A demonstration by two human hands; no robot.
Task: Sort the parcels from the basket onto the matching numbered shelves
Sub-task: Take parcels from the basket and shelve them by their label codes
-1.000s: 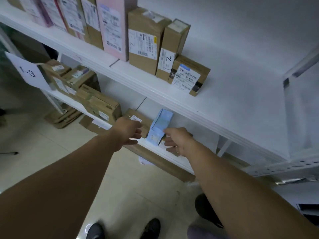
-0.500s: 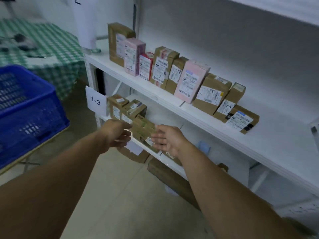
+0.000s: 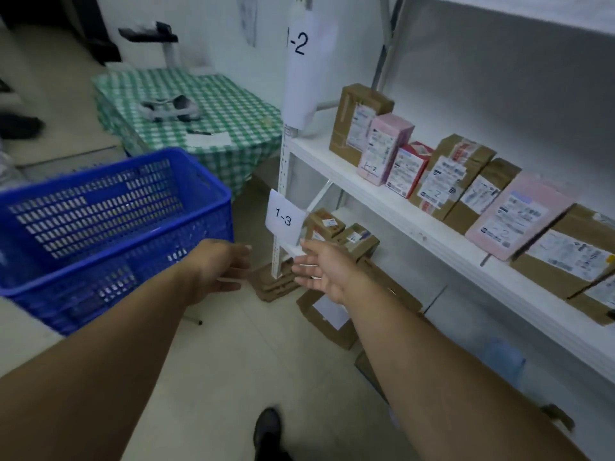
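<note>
Pulled back from shelf by 1-3 tag (image 3: 283, 218) — parcels (image 3: 327, 224) left there, right | left hand (image 3: 216, 267), right hand (image 3: 319, 267) apart, fingers loose, empty | now facing basket (image 3: 116, 257), near left — next pick likely

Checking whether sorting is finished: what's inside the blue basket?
No parcels show inside the blue basket; only its perforated inner walls. Its near wall hides the lowest part of the floor.
</note>
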